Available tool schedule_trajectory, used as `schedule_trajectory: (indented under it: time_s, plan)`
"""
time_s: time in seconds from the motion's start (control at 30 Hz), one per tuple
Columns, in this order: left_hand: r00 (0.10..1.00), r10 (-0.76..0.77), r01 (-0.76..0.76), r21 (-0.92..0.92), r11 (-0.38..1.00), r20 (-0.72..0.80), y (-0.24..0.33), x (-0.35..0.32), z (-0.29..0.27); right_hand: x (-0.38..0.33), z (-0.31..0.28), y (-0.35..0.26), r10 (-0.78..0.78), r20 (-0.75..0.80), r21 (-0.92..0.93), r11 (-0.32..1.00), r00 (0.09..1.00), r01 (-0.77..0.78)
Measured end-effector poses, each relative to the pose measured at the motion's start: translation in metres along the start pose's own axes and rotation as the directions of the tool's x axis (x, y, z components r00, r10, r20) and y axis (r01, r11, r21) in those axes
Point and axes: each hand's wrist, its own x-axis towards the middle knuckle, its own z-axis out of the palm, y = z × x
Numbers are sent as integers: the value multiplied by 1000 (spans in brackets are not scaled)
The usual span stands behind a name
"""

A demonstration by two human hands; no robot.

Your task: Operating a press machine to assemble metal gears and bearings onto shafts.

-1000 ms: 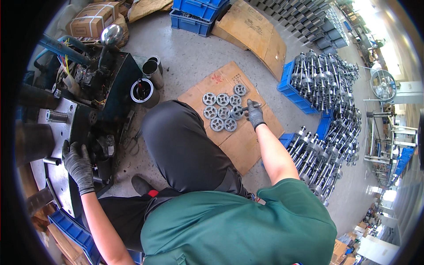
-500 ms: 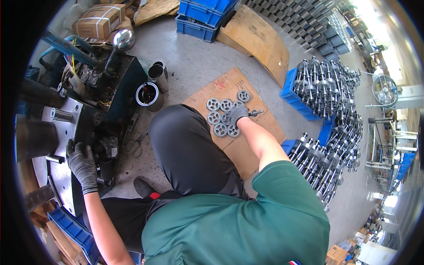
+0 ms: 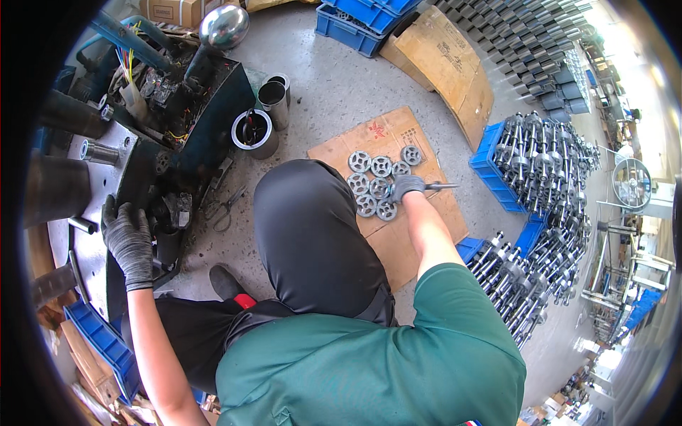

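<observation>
My left hand (image 3: 129, 238), in a dark grey glove, rests with fingers stretched out on the edge of the machine's steel plate (image 3: 106, 186). A short metal tube (image 3: 83, 225) lies on the plate beside its fingertips. Out to the right, my gloved right hand (image 3: 408, 187) is closed around a metal shaft (image 3: 442, 186), whose thin end sticks out to the right. Under and beside that hand, several round spoked metal discs (image 3: 381, 167) lie grouped on a flat cardboard sheet (image 3: 398, 241). My fingers hide the shaft's other end and part of a disc.
Blue crates (image 3: 490, 174) piled with metal shafts (image 3: 533, 160) stand at the right. Steel cylinders (image 3: 264, 148) and scissors (image 3: 226, 213) are on the floor by the machine. Stacked blue crates (image 3: 348, 32) and bent cardboard (image 3: 455, 64) sit at the back, near rows of metal cylinders (image 3: 511, 42).
The whole view has shifted a little. In my right hand the shaft now shows a longer end pointing right, just beside the discs. My left hand stays on the plate's edge.
</observation>
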Motion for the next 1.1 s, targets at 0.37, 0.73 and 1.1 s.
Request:
schedule_trajectory:
  time_s: [0.37,0.73,1.1]
  plan:
    - [999,-34,35,35,999,-14,15,4,1,-42,54,34,466,-93,645,701,880,-304]
    - [952,-173,285,-936,207,251,23,-3,-47,-122,-27,41,-166,-144,108,977,976,182]
    - [915,144,399,-900,-175,378,98,-46,12,-176,-275,-70,-374,-566,-55,906,735,419]
